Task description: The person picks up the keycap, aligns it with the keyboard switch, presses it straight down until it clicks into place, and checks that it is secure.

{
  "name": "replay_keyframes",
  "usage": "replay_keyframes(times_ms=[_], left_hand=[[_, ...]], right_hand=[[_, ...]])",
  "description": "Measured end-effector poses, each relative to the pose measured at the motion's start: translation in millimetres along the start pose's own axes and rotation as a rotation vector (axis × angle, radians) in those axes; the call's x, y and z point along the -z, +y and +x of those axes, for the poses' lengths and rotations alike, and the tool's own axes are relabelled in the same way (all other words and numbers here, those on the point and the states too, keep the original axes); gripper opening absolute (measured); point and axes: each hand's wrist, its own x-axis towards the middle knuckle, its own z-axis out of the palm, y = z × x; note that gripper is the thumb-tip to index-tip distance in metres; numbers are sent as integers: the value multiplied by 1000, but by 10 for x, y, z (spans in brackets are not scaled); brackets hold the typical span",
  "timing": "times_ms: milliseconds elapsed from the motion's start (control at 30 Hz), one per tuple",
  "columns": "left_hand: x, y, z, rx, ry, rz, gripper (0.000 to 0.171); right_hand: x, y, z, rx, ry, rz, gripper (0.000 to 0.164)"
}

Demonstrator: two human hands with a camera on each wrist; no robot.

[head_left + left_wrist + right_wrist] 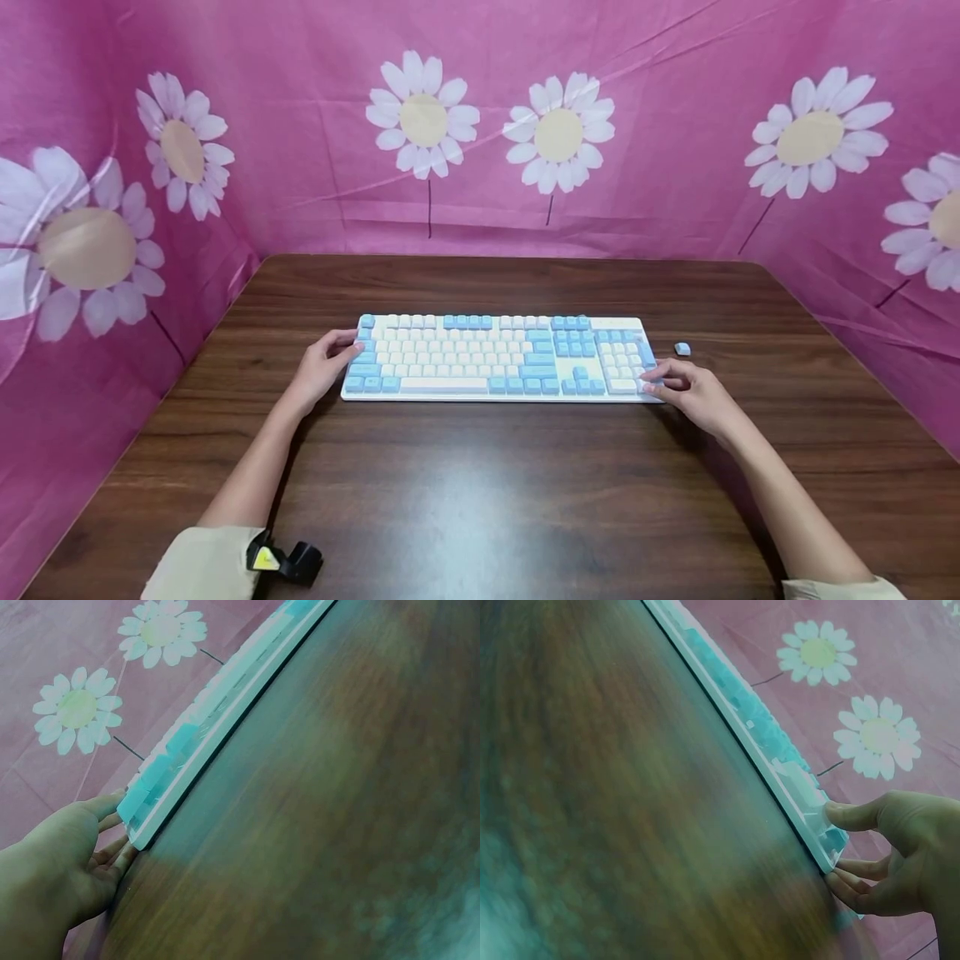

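A white and light-blue computer keyboard (457, 358) lies across the wooden table in the head view, with its number pad on the right. My left hand (321, 371) grips its left end; in the left wrist view the thumb is over the top edge and the other fingers are at the side and below. At the opposite end my right hand (697, 396) holds the corner beside the number pad. The right wrist view shows that thumb (851, 816) on the keys and the fingers bent at the lower edge. A single light-blue keycap (682, 349) sits on the table just right of the keyboard.
The brown wooden table (480, 483) spreads out around the keyboard, with bare wood in front of it. Pink cloth with large white daisies (480, 217) hangs along the back and both sides. A black strap-mounted device (288, 562) is on the left sleeve.
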Motion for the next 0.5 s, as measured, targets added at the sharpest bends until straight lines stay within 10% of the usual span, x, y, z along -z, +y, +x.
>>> replay_keyframes(times_ms=[500], left_hand=[[1,-9,4,15,3,10,47]], right_hand=[[19,-3,18,-9,-16,16,29]])
